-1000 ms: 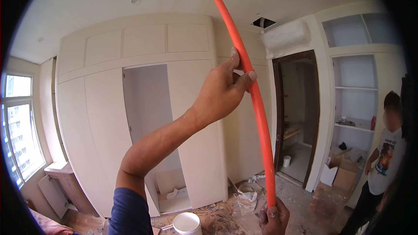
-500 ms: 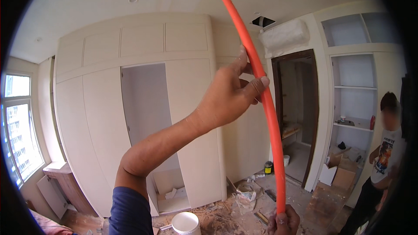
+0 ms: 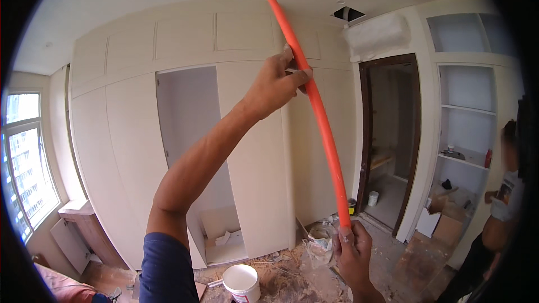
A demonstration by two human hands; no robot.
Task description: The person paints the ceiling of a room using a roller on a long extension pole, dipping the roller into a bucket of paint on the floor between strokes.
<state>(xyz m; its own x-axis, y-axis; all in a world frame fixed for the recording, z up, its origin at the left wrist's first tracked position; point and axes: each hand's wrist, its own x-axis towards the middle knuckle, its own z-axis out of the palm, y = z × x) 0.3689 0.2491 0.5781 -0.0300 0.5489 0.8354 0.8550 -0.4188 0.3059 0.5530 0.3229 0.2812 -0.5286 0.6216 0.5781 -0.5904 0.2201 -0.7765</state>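
Note:
A long orange-red pole [image 3: 324,126] slants from the top edge down toward the lower right, looking curved in this wide view. Its upper end runs out of sight. My left hand [image 3: 276,83] is raised on an outstretched arm, thumb on the near side of the pole and fingers partly hidden behind it. Lower down, my right hand [image 3: 353,249] is closed round the pole's bottom end. What tips the pole at the top does not show.
Pale built-in wardrobes [image 3: 255,151] line the wall, one bay doorless. A white bucket [image 3: 240,286] stands on the debris-strewn floor [image 3: 286,280]. A dark-framed doorway [image 3: 368,118] and open shelves [image 3: 466,109] are to the right. A person [image 3: 499,219] stands at the far right.
Both hands have moved up and left with the pole, the right forearm now coming into view. The view has turned slightly, and the person at the right sits nearer the rim.

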